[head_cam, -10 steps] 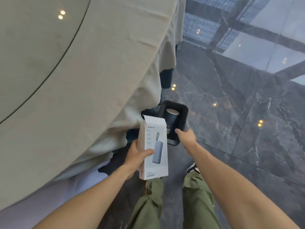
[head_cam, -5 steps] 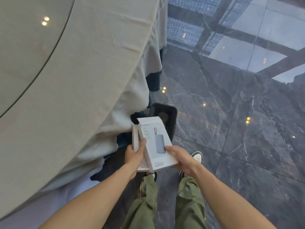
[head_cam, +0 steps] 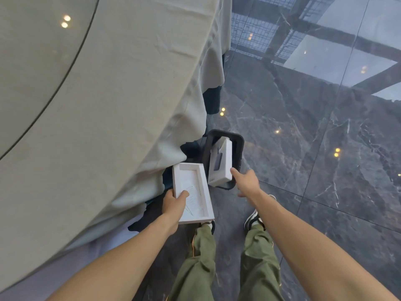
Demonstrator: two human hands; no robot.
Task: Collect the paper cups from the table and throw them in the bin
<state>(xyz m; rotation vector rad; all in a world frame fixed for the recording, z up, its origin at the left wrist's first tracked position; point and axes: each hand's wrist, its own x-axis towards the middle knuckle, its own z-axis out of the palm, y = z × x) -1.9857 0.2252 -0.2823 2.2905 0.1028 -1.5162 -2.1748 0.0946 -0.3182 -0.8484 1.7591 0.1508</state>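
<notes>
Marble floor (head_cam: pixel 303 148), bin (head_cam: pixel 238 144) w/ box (head_cam: pixel 221 164)

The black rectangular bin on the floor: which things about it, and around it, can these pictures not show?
- Inside of the black rectangular bin, head view: hidden by the white cardboard sleeve; paper cups cannot be seen.
- Tabletop under the grey-green tablecloth: cut off by the left edge.
- Print on the sleeve: too small.

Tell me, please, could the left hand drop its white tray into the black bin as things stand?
Probably yes: the left hand holds the white tray beside the black bin, though the white box fills much of its opening.
</notes>
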